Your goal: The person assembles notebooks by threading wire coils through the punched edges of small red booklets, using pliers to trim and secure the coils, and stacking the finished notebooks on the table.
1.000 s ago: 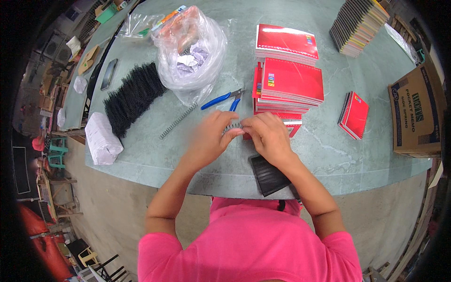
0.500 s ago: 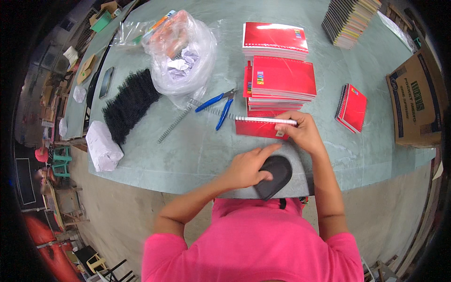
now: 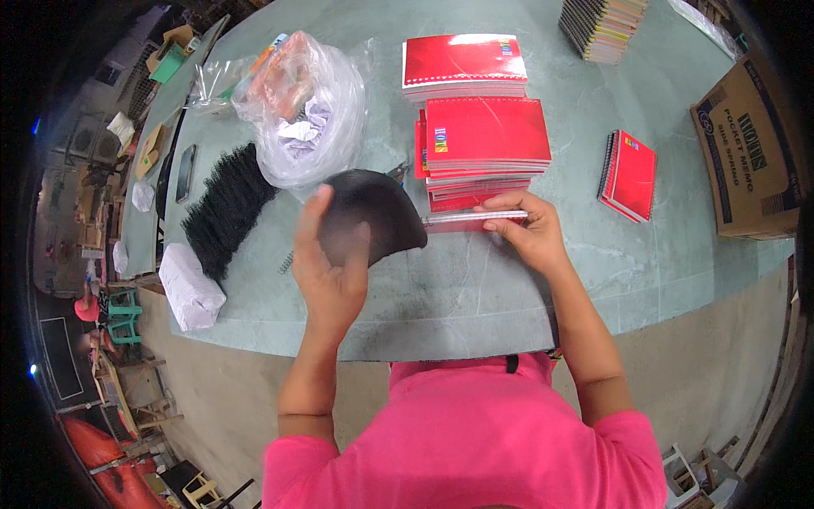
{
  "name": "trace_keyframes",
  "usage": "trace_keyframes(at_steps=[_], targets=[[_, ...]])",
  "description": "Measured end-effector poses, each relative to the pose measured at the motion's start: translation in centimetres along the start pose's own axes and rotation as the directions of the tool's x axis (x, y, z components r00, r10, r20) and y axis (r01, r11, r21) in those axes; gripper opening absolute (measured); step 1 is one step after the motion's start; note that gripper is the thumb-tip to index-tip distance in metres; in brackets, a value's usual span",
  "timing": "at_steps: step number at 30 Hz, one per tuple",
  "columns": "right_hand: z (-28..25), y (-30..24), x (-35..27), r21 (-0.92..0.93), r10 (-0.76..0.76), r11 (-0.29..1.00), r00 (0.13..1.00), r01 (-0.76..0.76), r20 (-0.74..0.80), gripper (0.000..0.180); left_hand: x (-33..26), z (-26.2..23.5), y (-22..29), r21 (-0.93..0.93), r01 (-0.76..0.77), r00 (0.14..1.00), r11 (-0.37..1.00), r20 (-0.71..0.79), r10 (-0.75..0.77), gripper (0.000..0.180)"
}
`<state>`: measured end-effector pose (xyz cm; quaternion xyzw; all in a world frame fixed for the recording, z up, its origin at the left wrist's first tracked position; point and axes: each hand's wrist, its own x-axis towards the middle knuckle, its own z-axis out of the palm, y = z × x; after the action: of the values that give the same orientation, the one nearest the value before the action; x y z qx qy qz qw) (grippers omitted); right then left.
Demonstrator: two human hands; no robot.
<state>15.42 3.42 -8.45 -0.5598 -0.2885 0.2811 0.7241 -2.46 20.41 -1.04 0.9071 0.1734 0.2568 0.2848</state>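
Since half a second ago the left hand [image 3: 332, 273] has lifted the black sheet [image 3: 373, 214] off the table's near edge; it now holds it curved above the table [image 3: 475, 288], fingers closed on its lower edge. Right hand [image 3: 527, 231] pinned on a red notebook [image 3: 462, 222] lying flat, fingers along its metal spiral [image 3: 475, 216]. Just behind: stack of red notebooks [image 3: 485, 140]. Left: clear plastic bag [image 3: 309, 110], pile of black coils [image 3: 225, 208]. Right: single red notebook [image 3: 629, 174], cardboard box [image 3: 750, 170].
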Motion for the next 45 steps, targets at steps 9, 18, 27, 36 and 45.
trace_keyframes(at_steps=[9,18,27,36,45], targets=[[0.6,0.5,-0.8,-0.101,-0.053,0.993,0.995,0.061,0.081,0.021,1.6,0.4,1.4,0.004,-0.139,0.975,0.990,-0.176,0.137,0.033],[1.1,-0.1,-0.2,0.124,0.117,0.984,0.987,-0.130,0.106,0.021,2.0,0.6,0.8,0.049,-0.189,0.982,0.981,0.033,0.187,0.034],[1.0,0.9,-0.3,-0.193,0.121,0.977,0.985,-0.096,0.125,0.022,1.9,2.4,1.0,-0.041,-0.249,0.959,0.968,0.129,0.252,0.037],[0.3,2.2,-0.1,-0.177,0.060,0.984,0.989,-0.037,0.132,0.024,2.1,3.7,2.2,-0.105,-0.185,0.933,0.977,0.293,0.209,0.037],[0.1,3.0,-0.1,-0.227,0.016,0.973,0.982,0.028,0.190,0.031,4.2,3.4,3.0,-0.075,-0.132,0.986,0.988,0.095,0.139,0.032]])
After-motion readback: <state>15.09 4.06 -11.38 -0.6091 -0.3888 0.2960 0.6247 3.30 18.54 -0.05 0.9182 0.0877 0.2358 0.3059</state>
